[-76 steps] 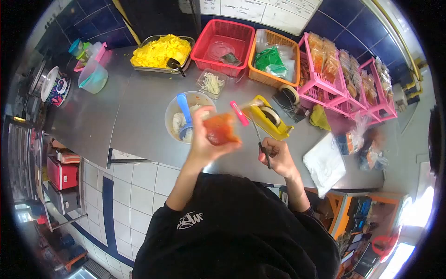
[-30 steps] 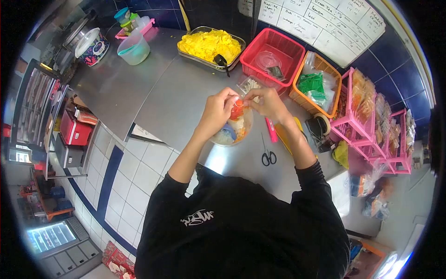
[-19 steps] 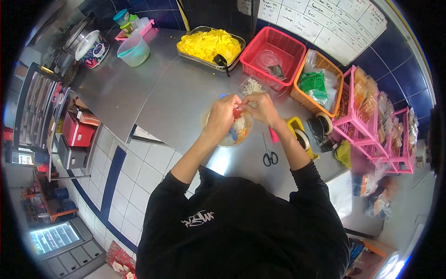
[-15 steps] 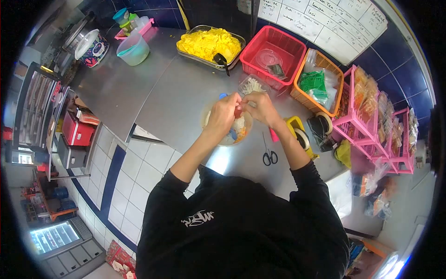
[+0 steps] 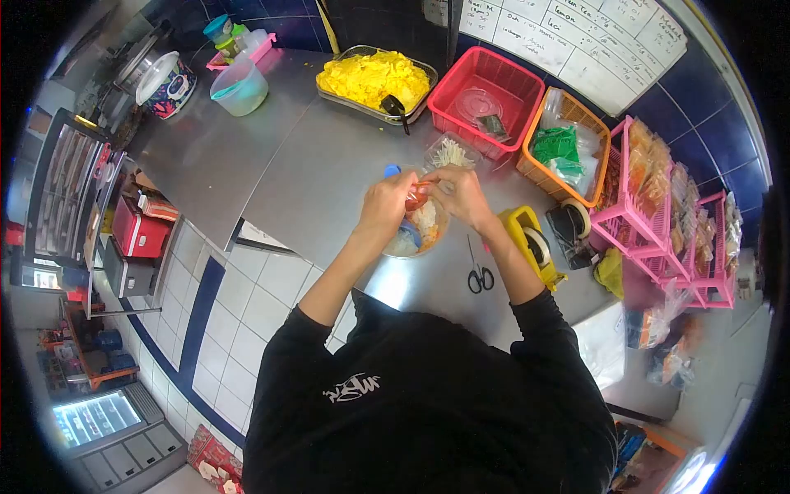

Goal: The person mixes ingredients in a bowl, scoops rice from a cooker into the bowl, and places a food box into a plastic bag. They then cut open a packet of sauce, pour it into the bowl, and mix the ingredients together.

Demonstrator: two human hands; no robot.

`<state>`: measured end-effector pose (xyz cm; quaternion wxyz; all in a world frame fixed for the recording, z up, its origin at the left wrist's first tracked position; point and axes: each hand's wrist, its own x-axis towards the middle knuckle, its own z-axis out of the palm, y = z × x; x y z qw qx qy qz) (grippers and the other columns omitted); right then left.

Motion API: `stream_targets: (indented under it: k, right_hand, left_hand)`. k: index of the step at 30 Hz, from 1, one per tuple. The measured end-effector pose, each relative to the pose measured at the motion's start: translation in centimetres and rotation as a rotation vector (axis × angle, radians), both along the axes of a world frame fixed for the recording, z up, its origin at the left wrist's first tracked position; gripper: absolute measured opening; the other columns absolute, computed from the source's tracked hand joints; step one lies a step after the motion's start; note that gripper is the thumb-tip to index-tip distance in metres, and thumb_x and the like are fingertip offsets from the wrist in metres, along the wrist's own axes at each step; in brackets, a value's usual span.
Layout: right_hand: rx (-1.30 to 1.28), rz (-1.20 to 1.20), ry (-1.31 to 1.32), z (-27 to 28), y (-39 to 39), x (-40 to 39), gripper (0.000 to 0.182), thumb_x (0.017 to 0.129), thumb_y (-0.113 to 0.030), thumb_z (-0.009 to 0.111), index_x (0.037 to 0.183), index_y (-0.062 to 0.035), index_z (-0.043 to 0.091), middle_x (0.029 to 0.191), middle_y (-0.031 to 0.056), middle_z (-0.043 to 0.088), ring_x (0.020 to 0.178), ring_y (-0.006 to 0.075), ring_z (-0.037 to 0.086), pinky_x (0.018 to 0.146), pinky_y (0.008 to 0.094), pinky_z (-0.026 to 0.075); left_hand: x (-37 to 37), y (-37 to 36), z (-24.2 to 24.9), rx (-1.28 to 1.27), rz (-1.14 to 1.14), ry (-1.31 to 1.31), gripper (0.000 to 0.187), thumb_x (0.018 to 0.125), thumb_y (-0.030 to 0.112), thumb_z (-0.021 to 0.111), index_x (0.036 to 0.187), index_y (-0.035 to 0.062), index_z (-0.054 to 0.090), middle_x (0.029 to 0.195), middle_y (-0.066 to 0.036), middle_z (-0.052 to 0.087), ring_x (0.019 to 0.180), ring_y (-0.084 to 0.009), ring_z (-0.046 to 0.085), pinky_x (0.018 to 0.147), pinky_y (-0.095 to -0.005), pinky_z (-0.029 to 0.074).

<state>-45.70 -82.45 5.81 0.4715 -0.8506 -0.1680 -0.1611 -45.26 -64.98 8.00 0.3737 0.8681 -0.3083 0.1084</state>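
Note:
My left hand and my right hand meet over a clear plastic bowl of white food on the steel counter. Both pinch a small bag of red sauce held just above the bowl. Red-orange sauce lies on the food in the bowl. A blue spoon handle sticks out from under my left hand. Black-handled scissors lie on the counter right of the bowl, untouched.
A yellow tape dispenser stands right of the scissors. Behind the bowl are a small clear box of white strips, a tray of yellow food, a red basket and an orange basket. Pink racks line the right.
Earlier my left hand held the sauce bag up and my right held the scissors. The scissors now lie on the counter, and both hands hold the bag over the bowl.

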Motion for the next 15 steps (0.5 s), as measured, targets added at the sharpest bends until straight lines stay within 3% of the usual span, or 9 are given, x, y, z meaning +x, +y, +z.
stream_targets:
  k: [9, 15]
  right_hand:
    - [-0.039, -0.004, -0.027, -0.5, -0.1, -0.1, 0.011, 0.068, -0.003, 0.07, 0.078, -0.0004, 0.068, 0.074, 0.0135, 0.064, 0.069, 0.0279, 0.062, 0.063, 0.0353, 0.048]
    - [-0.066, -0.017, -0.08, -0.2, 0.8, -1.2, 0.016, 0.067, -0.004, 0.071, 0.082, 0.0008, 0.066, 0.075, 0.015, 0.063, 0.068, 0.0301, 0.062, 0.063, 0.0363, 0.048]
  left_hand:
    - [0.2, 0.7, -0.6, -0.001, -0.009, 0.069, 0.007, 0.082, 0.005, 0.057, 0.086, -0.0004, 0.054, 0.078, -0.02, 0.061, 0.07, -0.0369, 0.059, 0.06, -0.0415, 0.045]
    - [0.3, -0.4, -1.4, -0.139, 0.093, 0.066, 0.01, 0.078, -0.002, 0.059, 0.087, -0.0011, 0.055, 0.074, -0.019, 0.06, 0.065, -0.0337, 0.06, 0.058, -0.0388, 0.045]
